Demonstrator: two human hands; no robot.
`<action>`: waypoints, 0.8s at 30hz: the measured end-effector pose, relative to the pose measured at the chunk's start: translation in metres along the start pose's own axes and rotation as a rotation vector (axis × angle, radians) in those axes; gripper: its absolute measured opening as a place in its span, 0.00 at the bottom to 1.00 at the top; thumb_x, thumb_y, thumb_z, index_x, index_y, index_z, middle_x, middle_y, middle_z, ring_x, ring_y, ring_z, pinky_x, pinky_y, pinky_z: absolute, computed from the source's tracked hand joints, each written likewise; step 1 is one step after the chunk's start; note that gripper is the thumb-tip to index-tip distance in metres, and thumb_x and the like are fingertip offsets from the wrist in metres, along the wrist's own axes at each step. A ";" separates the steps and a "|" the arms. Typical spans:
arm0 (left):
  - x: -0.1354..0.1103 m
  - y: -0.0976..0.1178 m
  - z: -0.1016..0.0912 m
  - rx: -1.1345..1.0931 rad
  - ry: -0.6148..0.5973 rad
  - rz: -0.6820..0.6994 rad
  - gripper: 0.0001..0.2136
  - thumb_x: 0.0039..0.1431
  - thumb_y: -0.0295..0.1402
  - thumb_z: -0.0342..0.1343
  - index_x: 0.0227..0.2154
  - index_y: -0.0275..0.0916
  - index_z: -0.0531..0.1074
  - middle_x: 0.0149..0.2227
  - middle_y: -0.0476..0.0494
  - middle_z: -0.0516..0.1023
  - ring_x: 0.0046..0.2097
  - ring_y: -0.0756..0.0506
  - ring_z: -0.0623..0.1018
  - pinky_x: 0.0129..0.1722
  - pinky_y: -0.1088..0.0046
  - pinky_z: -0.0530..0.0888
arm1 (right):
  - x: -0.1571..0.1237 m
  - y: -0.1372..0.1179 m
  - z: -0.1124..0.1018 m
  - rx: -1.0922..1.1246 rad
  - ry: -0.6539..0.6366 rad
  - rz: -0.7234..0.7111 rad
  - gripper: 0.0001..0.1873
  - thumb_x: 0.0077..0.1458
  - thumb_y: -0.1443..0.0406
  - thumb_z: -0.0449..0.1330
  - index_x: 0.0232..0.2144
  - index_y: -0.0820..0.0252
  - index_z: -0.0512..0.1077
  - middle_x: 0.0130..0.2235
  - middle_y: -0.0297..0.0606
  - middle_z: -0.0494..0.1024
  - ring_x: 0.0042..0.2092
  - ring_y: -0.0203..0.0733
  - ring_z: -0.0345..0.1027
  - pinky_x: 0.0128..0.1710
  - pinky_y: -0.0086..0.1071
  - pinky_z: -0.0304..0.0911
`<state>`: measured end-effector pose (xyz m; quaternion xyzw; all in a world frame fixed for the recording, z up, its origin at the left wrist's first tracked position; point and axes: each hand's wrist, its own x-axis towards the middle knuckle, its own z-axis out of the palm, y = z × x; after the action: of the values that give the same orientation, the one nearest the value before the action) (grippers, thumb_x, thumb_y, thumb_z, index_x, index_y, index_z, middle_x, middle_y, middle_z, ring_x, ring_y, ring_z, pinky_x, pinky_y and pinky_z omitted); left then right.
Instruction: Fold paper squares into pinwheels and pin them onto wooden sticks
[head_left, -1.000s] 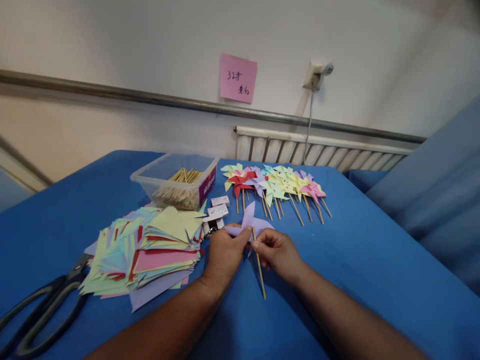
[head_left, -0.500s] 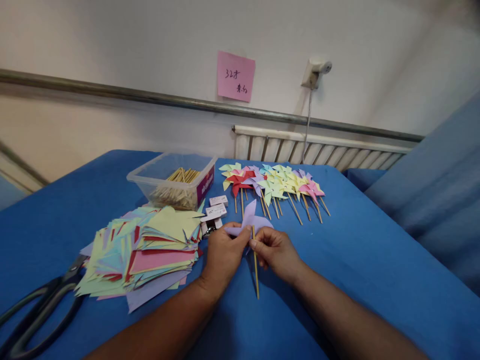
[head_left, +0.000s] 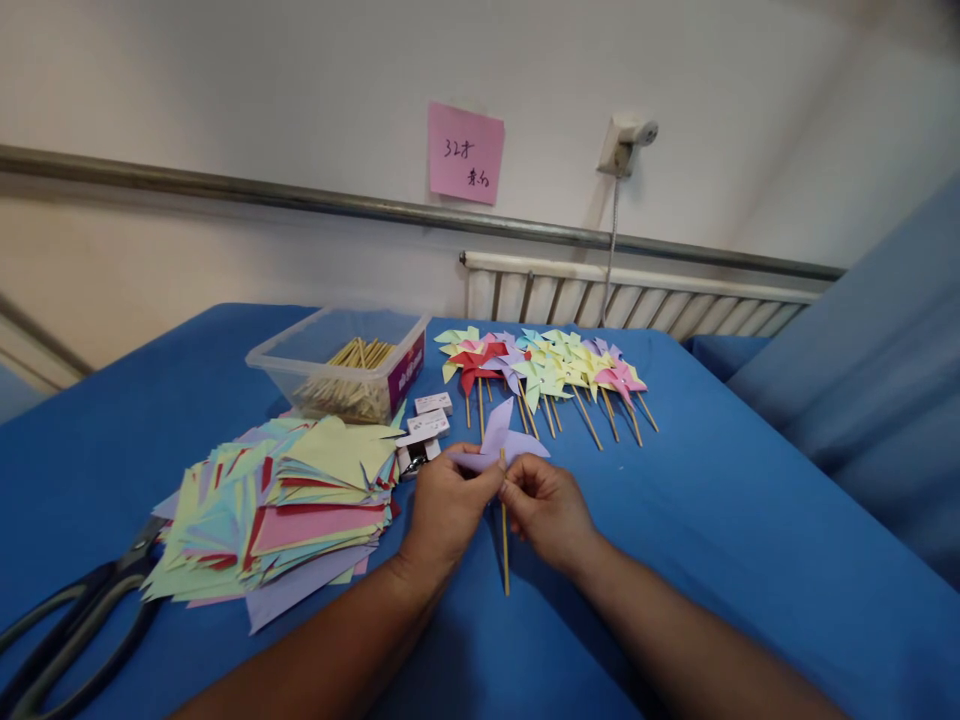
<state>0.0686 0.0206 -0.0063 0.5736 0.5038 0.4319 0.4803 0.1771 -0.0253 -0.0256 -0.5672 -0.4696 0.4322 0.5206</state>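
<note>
My left hand (head_left: 448, 510) and my right hand (head_left: 549, 508) meet over the blue table, both pinched on a lilac paper pinwheel (head_left: 499, 438). Its thin wooden stick (head_left: 505, 555) hangs down between the two hands, nearly upright. The left fingers press the folded paper at its centre; the right fingers grip the stick's top just below the paper. The pinwheel's blades stick up above my knuckles.
A pile of cut coloured paper squares (head_left: 285, 495) lies to the left, with black scissors (head_left: 67, 625) at the near left edge. Behind stand a clear tub of wooden sticks (head_left: 341, 360), small white boxes (head_left: 427, 420) and a row of finished pinwheels (head_left: 544, 370).
The stick has swung from a slant toward the right to nearly vertical. Both hands stay pinched on the pinwheel in about the same place.
</note>
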 end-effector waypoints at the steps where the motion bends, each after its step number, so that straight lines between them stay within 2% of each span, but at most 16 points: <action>1: 0.000 0.000 0.000 0.010 0.009 0.000 0.08 0.40 0.35 0.62 0.22 0.36 0.72 0.20 0.53 0.71 0.24 0.51 0.69 0.23 0.78 0.64 | 0.000 0.000 0.000 -0.005 0.005 0.000 0.12 0.49 0.61 0.57 0.20 0.58 0.60 0.14 0.23 0.61 0.15 0.28 0.54 0.13 0.21 0.51; 8: 0.002 -0.004 0.001 0.024 0.001 0.010 0.08 0.42 0.36 0.61 0.22 0.35 0.73 0.21 0.51 0.72 0.25 0.49 0.70 0.24 0.77 0.64 | 0.002 -0.001 0.002 -0.026 0.015 0.013 0.12 0.50 0.61 0.57 0.20 0.58 0.60 0.14 0.23 0.62 0.15 0.28 0.54 0.14 0.22 0.51; 13: 0.002 -0.004 0.001 0.031 0.039 0.015 0.08 0.41 0.36 0.61 0.22 0.36 0.73 0.21 0.51 0.72 0.25 0.50 0.70 0.25 0.77 0.65 | 0.002 -0.001 0.003 -0.025 0.004 0.017 0.11 0.50 0.61 0.56 0.21 0.58 0.60 0.14 0.23 0.62 0.15 0.29 0.54 0.14 0.22 0.50; 20: 0.003 -0.005 0.000 0.000 0.132 0.043 0.09 0.41 0.37 0.61 0.24 0.37 0.72 0.22 0.51 0.73 0.26 0.49 0.72 0.27 0.75 0.68 | 0.000 0.012 0.009 -0.072 0.030 -0.028 0.09 0.46 0.63 0.59 0.22 0.58 0.62 0.19 0.25 0.63 0.20 0.30 0.55 0.18 0.23 0.51; 24: 0.002 -0.005 -0.001 0.039 0.138 0.062 0.09 0.42 0.36 0.61 0.26 0.38 0.73 0.22 0.51 0.74 0.27 0.49 0.73 0.28 0.75 0.68 | -0.002 0.013 0.012 -0.089 0.027 -0.011 0.10 0.47 0.63 0.58 0.21 0.58 0.60 0.18 0.25 0.61 0.19 0.30 0.54 0.18 0.24 0.50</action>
<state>0.0668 0.0232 -0.0113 0.5670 0.5260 0.4753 0.4194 0.1665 -0.0250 -0.0393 -0.5930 -0.4842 0.4003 0.5037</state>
